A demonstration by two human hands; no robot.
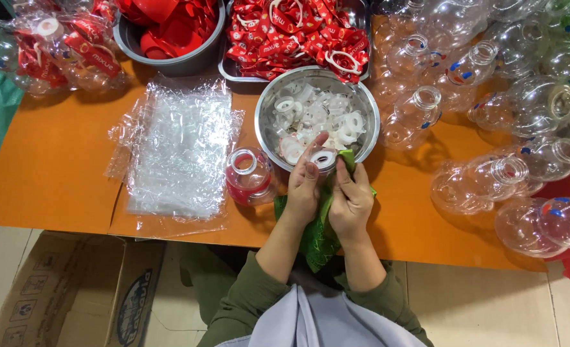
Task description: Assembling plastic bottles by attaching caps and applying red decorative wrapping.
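Observation:
My left hand (305, 186) pinches a small clear bottle mouth with a white ring (323, 159) at the near rim of a steel bowl (264, 122). My right hand (351, 199) grips a green cloth (317, 241) that hangs down between both hands and touches the same piece. The bowl holds several white plastic rings (317, 115). Just left of my left hand, a clear bottle with a red band (249, 177) lies on the orange table (53, 160).
A stack of clear plastic bags (179, 151) lies at left. Many clear empty bottles (490, 115) crowd the right side. A tray of red straps (298, 32) and a grey bowl of red parts (169, 32) stand at the back. A cardboard box (72, 295) sits on the floor.

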